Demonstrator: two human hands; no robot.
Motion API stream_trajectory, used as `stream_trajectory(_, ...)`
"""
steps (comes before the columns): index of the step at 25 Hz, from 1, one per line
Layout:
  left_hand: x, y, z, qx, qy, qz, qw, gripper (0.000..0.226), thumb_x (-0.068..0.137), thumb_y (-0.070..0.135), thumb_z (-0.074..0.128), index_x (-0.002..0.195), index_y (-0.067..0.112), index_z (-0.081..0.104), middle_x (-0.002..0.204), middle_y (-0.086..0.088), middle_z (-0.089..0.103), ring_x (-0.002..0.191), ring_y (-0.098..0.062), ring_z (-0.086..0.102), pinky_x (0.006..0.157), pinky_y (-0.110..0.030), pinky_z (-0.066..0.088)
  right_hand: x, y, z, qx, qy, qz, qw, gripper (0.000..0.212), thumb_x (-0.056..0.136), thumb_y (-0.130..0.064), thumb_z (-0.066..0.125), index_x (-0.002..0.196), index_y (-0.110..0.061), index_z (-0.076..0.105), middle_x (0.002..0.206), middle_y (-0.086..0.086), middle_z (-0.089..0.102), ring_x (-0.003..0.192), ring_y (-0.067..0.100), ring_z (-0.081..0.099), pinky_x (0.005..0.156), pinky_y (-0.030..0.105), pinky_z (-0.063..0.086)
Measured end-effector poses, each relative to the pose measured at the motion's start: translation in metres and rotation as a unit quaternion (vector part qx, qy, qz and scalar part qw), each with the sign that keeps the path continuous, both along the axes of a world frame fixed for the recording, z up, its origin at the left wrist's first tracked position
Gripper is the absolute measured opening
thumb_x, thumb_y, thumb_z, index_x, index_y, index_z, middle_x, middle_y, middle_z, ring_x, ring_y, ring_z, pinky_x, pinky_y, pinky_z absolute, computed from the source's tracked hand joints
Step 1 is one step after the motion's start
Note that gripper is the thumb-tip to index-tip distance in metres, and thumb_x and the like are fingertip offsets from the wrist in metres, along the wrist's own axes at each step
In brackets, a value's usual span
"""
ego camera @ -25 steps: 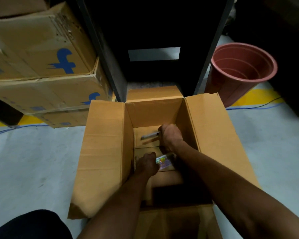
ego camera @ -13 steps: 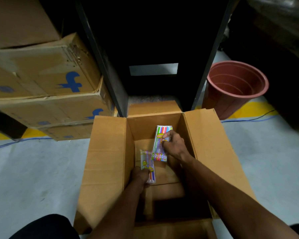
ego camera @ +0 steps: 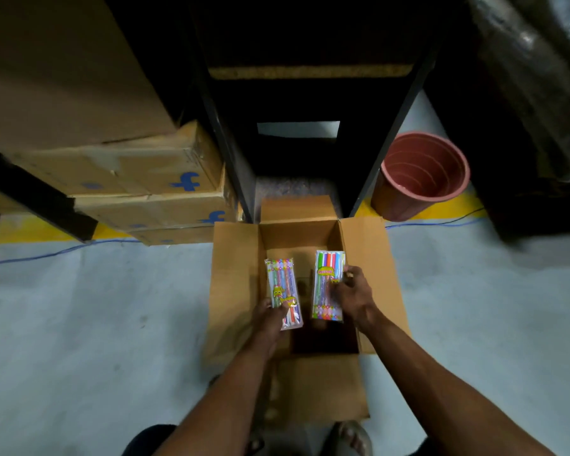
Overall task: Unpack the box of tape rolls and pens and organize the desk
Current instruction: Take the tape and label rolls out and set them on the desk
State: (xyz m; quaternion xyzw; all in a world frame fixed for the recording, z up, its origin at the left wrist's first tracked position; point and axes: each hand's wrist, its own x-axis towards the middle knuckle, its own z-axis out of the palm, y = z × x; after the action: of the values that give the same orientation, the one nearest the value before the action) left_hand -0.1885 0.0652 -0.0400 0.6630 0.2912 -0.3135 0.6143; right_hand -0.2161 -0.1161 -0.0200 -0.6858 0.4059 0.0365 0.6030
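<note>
An open brown cardboard box (ego camera: 234, 284) stands on the grey floor in front of me, flaps spread outward. My left hand (ego camera: 270, 319) grips the lower end of a clear pack of coloured pens (ego camera: 282, 286) above the box's left side. My right hand (ego camera: 352, 296) holds a second pen pack (ego camera: 325, 284) by its right edge, above the box's right side. Both packs stand lengthwise, side by side, with a small gap between them. The box's inside is dark, and I cannot tell what else lies in it.
Stacked cardboard boxes (ego camera: 145, 179) with blue logos fill the left. A dark metal shelf frame (ego camera: 231, 153) rises just behind the open box. A reddish plastic bucket (ego camera: 422, 176) stands at the right rear. A blue cable (ego camera: 46, 255) runs along the floor. My sandalled foot (ego camera: 352, 436) is below.
Both hands have risen out of the box, each with a pen pack, and moved apart. The view has pulled back and upward.
</note>
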Motion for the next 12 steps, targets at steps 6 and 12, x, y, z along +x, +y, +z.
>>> stream_trajectory(6, -0.031, 0.032, 0.203, 0.020, 0.003, -0.017, 1.000, 0.025, 0.093, 0.007, 0.064, 0.116, 0.013, 0.061, 0.107, -0.011, 0.072, 0.089, -0.030, 0.071, 0.068, -0.039, 0.060, -0.034, 0.029, 0.203, 0.014, 0.025, 0.022, 0.999, 0.023, 0.090, -0.005, 0.060, 0.109, -0.018, 0.063, 0.103, 0.004, 0.070, 0.093, 0.021, 0.067, 0.082, 0.034, 0.055)
stream_trajectory(12, -0.044, 0.071, 0.392, -0.008, -0.012, 0.007, 1.000, 0.032, 0.093, 0.009, 0.064, 0.125, 0.012, 0.058, 0.114, -0.012, 0.070, 0.087, -0.025, 0.070, 0.059, -0.031, 0.058, -0.050, 0.054, 0.388, 0.036, -0.014, 0.057, 0.998, 0.022, 0.094, -0.007, 0.061, 0.113, -0.019, 0.063, 0.107, 0.003, 0.070, 0.095, 0.020, 0.070, 0.082, 0.037, 0.059)
